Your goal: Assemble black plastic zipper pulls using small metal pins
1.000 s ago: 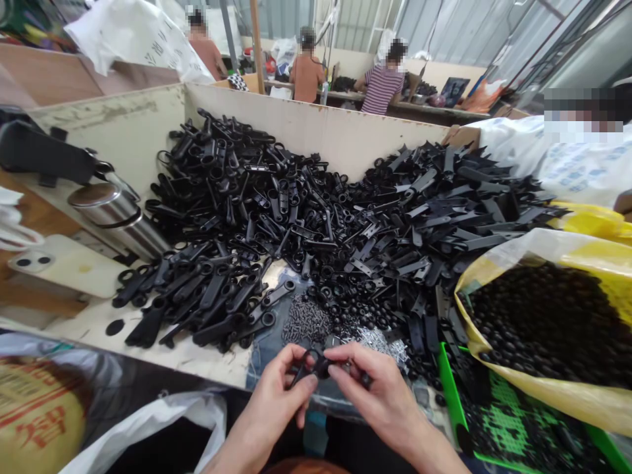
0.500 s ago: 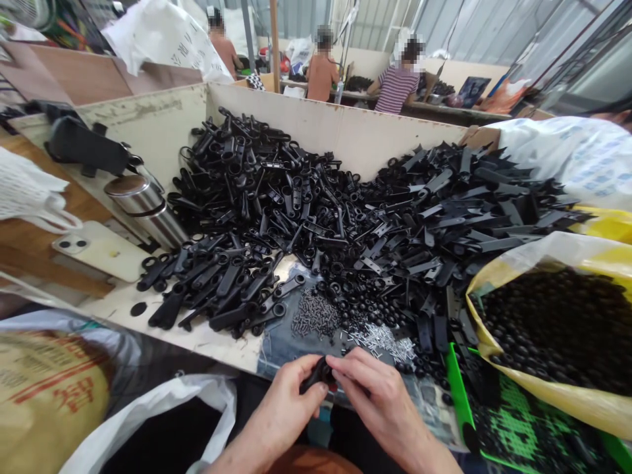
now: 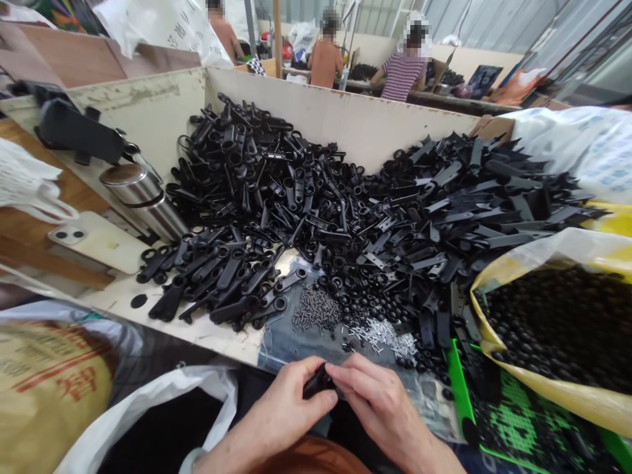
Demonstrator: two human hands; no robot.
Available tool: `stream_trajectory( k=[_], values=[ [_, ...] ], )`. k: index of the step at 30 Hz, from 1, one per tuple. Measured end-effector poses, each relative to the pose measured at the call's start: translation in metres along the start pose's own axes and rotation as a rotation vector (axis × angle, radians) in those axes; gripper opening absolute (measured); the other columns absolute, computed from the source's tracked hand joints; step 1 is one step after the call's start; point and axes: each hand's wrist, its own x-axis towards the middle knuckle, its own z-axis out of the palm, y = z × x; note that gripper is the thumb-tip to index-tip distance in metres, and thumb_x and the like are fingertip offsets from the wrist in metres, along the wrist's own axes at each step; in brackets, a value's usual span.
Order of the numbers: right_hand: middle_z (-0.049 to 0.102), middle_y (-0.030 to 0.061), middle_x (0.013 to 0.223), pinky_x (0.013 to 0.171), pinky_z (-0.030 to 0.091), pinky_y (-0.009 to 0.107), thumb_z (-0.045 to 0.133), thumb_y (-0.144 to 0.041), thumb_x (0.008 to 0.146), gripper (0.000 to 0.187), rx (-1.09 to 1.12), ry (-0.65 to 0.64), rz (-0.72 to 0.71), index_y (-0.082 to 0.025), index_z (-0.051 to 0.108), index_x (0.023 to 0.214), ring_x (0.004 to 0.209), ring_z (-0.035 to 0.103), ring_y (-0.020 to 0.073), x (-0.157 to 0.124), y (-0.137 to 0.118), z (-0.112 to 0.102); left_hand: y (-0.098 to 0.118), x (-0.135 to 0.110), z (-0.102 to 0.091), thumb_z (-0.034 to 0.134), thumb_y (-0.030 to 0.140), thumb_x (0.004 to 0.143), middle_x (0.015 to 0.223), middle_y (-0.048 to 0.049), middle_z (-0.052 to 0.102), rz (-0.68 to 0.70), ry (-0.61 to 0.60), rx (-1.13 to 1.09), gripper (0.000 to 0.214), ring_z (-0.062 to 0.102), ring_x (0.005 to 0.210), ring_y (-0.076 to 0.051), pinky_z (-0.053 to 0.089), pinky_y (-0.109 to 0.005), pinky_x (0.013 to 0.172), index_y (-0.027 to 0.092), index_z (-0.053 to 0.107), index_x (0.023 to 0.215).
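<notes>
Both my hands meet at the bottom centre, over my lap. My left hand (image 3: 286, 405) and my right hand (image 3: 375, 401) pinch a small black plastic part (image 3: 317, 382) between their fingertips; most of it is hidden by the fingers. Just beyond them, on the table's front edge, lie a patch of small dark screws (image 3: 316, 309) and a scatter of silvery pins (image 3: 382, 336). Behind these rises a big heap of black plastic handle pieces (image 3: 316, 197), filling the walled wooden table (image 3: 162, 125).
A steel flask (image 3: 143, 201) and a white phone (image 3: 96, 240) lie at left. A yellow bag of small black round parts (image 3: 557, 322) sits at right above a green crate (image 3: 457, 388). A printed sack (image 3: 44, 388) and white bag (image 3: 162, 408) are lower left. Other people work at far tables.
My hands have drawn slightly down and closer to me, fingers closing tighter over the black part. The view shifted a little to the left and down.
</notes>
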Motion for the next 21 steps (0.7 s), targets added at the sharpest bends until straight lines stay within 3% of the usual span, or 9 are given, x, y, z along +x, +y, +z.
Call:
stream_trajectory(
  k=[9, 12, 14, 17, 21],
  values=[
    [0.064, 0.0040, 0.077, 0.056, 0.049, 0.024, 0.039, -0.027, 0.110, 0.034, 0.005, -0.086, 0.000, -0.020, 0.072, 0.112, 0.065, 0.062, 0.0161, -0.005, 0.000, -0.001, 0.014, -0.009, -0.004, 0.056, 0.026, 0.088, 0.092, -0.0018, 0.071, -0.045, -0.080, 0.230, 0.012, 0.063, 0.095, -0.024, 0.043, -0.032, 0.084, 0.022, 0.065, 0.095],
    [0.064, 0.0032, 0.080, 0.058, 0.048, 0.023, 0.040, -0.028, 0.109, 0.033, 0.028, -0.099, 0.012, -0.024, 0.071, 0.120, 0.066, 0.061, 0.0155, -0.009, 0.002, 0.001, 0.017, -0.012, -0.006, 0.055, 0.028, 0.089, 0.100, -0.0034, 0.071, -0.086, -0.105, 0.255, 0.014, 0.061, 0.102, -0.026, 0.043, -0.033, 0.088, 0.023, 0.065, 0.098],
    [0.065, 0.0017, 0.084, 0.061, 0.049, 0.023, 0.047, -0.031, 0.108, 0.031, 0.113, -0.052, 0.116, -0.029, 0.063, 0.134, 0.069, 0.062, 0.0151, -0.013, 0.003, 0.004, 0.020, -0.013, -0.007, 0.055, 0.028, 0.089, 0.108, -0.0039, 0.071, -0.089, -0.119, 0.248, 0.018, 0.060, 0.107, -0.026, 0.042, -0.034, 0.093, 0.024, 0.065, 0.103],
    [0.063, -0.0038, 0.078, 0.060, 0.046, 0.023, 0.060, -0.034, 0.101, 0.047, 0.313, 0.028, 0.387, -0.031, 0.048, 0.146, 0.064, 0.059, 0.0139, -0.020, 0.004, 0.010, 0.026, -0.017, -0.009, 0.054, 0.027, 0.089, 0.110, -0.0022, 0.070, -0.085, -0.152, 0.245, 0.022, 0.060, 0.108, -0.024, 0.043, -0.033, 0.093, 0.025, 0.065, 0.108],
    [0.062, -0.0054, 0.070, 0.060, 0.041, 0.025, 0.065, -0.036, 0.095, 0.037, 0.478, -0.054, 0.541, -0.027, 0.060, 0.131, 0.063, 0.056, 0.0140, -0.025, 0.006, 0.013, 0.030, -0.023, -0.007, 0.051, 0.027, 0.091, 0.105, -0.0017, 0.073, -0.128, -0.190, 0.303, 0.021, 0.061, 0.106, -0.025, 0.044, -0.034, 0.092, 0.026, 0.067, 0.106]
  ],
)
